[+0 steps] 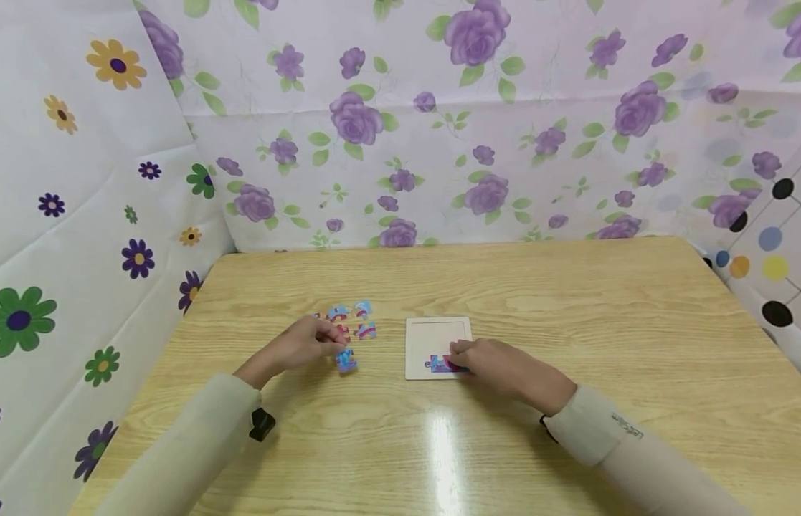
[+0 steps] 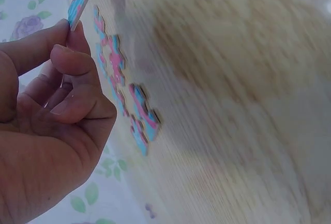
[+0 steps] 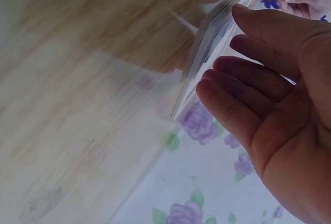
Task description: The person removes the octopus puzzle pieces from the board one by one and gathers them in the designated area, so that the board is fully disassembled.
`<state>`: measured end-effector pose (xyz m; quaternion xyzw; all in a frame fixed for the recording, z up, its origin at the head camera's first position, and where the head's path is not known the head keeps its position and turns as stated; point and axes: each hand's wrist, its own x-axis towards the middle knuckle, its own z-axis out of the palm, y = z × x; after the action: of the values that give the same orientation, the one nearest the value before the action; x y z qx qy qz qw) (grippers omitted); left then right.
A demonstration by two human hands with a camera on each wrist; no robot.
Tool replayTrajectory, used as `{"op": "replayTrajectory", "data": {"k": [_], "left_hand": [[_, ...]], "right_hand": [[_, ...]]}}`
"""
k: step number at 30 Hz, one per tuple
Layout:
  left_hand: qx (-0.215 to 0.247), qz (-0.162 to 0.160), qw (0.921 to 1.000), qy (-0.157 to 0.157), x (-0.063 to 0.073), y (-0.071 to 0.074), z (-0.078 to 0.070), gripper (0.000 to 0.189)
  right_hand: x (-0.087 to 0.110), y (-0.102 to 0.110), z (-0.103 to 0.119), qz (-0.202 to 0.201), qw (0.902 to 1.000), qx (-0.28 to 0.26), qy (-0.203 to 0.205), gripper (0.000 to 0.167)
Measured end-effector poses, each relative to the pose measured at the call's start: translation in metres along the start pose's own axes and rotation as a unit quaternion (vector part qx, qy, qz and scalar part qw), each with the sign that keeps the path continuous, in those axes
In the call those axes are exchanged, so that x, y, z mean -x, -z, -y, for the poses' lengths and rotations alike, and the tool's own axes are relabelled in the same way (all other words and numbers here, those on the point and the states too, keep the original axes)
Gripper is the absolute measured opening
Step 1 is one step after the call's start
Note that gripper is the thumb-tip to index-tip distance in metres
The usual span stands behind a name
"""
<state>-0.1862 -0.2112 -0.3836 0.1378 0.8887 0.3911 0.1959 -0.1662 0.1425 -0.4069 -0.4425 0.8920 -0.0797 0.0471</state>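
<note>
In the head view my left hand (image 1: pixel 301 342) pinches a blue and purple jigsaw puzzle piece (image 1: pixel 346 361) between thumb and forefinger. The left wrist view shows this puzzle piece (image 2: pixel 80 4) held up off the table, nearly edge-on. Several loose puzzle pieces (image 1: pixel 366 331) lie just beyond that hand, some partly hidden by it. To their right is a square white puzzle tray (image 1: pixel 409 347). Blue and pink pieces (image 1: pixel 442 364) lie along its near edge. My right hand (image 1: pixel 506 367) is over the tray's near right corner, its fingers fairly straight and covering part of those pieces.
The light wooden table (image 1: pixel 555 287) runs back to a flowered cloth (image 1: pixel 439 158) hanging behind it. Another flower-print cloth (image 1: pixel 97 236) hangs on the left. A bright reflection falls on the wood in front of the tray.
</note>
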Motion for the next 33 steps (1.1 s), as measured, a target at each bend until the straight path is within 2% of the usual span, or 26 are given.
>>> {"op": "replayTrajectory", "data": {"k": [7,16,33], "left_hand": [[-0.014,-0.007,0.9998,0.011,0.006,0.003,0.006,0.012],[-0.006,-0.011,0.9998,0.018,0.014,0.009,0.011,0.014],[-0.016,-0.018,0.999,0.039,0.028,0.017,0.027,0.011]], "right_hand": [[0.003,-0.001,-0.002,-0.013,0.9998,0.005,0.014,0.027],[0.007,-0.003,-0.004,-0.016,0.9995,0.025,0.009,0.023],[0.005,-0.002,-0.003,0.001,0.9977,0.065,0.021,0.022]]}}
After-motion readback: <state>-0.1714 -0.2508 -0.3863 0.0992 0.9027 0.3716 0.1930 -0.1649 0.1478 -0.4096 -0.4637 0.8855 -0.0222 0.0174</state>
